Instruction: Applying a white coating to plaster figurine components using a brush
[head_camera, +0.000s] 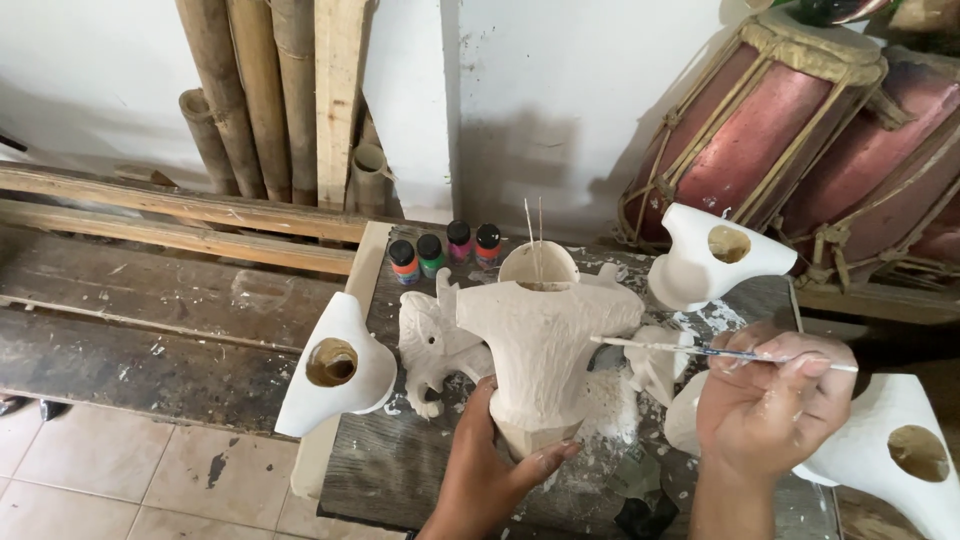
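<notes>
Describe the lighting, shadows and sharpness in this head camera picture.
Head view: soft, even light with no harsh glare; the bamboo poles cast a dim shadow on the white wall. The carved torso is sharp; the right hand looks slightly soft; edges bow a little.

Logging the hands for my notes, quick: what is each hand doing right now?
Left hand: closed around the base of the white carved torso figure, holding it upright.
Right hand: closed on a thin paintbrush, tip at the figure's arm.
</notes>
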